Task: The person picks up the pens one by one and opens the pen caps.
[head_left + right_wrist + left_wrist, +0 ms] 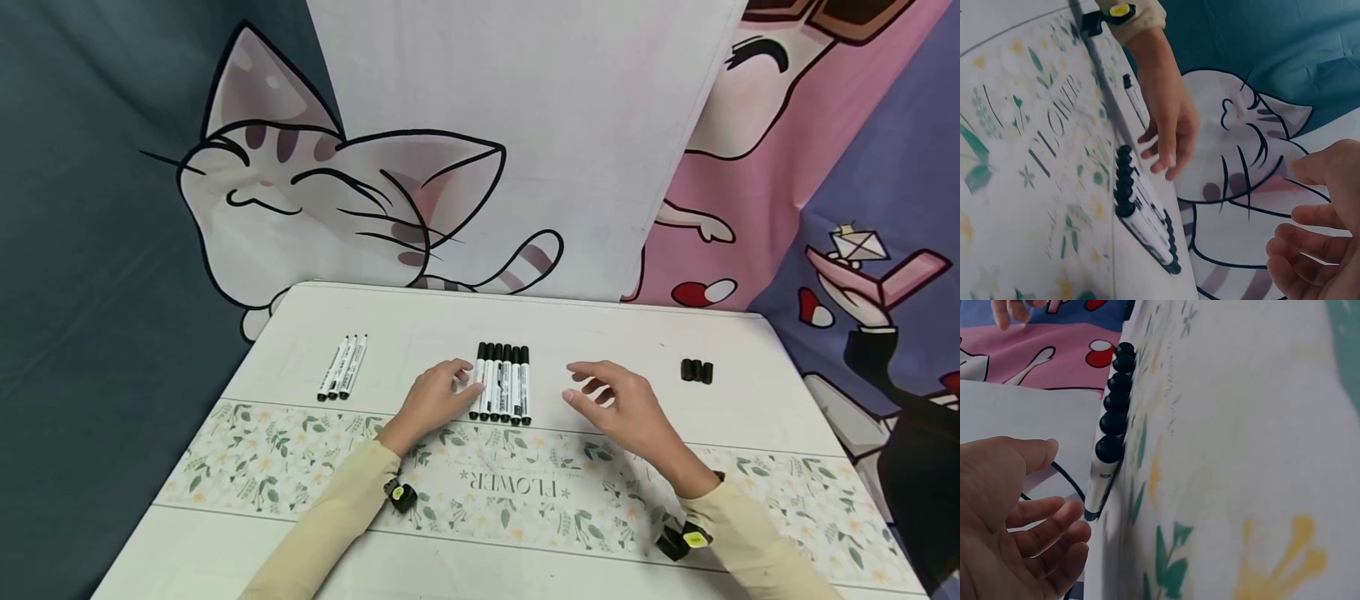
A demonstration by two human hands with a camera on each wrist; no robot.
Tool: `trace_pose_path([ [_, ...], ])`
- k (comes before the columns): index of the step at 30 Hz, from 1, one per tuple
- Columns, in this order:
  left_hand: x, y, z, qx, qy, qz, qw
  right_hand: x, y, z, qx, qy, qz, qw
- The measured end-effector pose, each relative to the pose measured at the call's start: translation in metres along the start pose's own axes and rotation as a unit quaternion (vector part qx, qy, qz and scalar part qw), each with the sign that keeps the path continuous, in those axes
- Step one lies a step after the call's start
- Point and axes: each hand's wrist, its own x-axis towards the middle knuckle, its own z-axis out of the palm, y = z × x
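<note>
A row of several capped black-and-white markers [501,383] lies side by side on the table, their black caps pointing away. Just left of this row is my left hand [438,392], its fingers loosely bent and holding nothing; in the left wrist view the hand [1022,519] is beside the nearest marker [1109,456]. To the right of the row, my right hand [615,407] hovers with fingers spread and nothing in its grasp. Farther left lie 3 uncapped markers [342,367], tips away. At the right, 3 black caps [697,371] stand close together.
A white table [600,333] carries a flowered strip [510,492] with the printed word FLOWER across its middle. Behind the table's far edge hangs a cloth with a cartoon cat [300,192]. A dark green curtain [90,333] is at the left.
</note>
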Motion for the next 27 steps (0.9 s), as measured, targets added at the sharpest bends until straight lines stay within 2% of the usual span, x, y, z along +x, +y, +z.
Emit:
trace_pose_path([
  [6,0.003,-0.001,0.007,0.010,0.000,-0.018,0.9998,-0.003,-0.004,0.010,0.012,-0.023,0.000,1.000],
  [13,0.007,-0.001,0.009,0.005,-0.007,-0.038,0.9993,-0.005,-0.004,0.017,0.016,-0.030,-0.003,0.999],
  [20,0.006,-0.002,0.009,0.010,-0.010,-0.042,0.9990,-0.006,-0.004,0.020,0.012,-0.039,-0.005,0.999],
  [27,0.009,0.000,0.007,-0.003,-0.018,-0.055,0.9983,-0.002,-0.003,0.019,0.010,-0.043,-0.010,0.999],
])
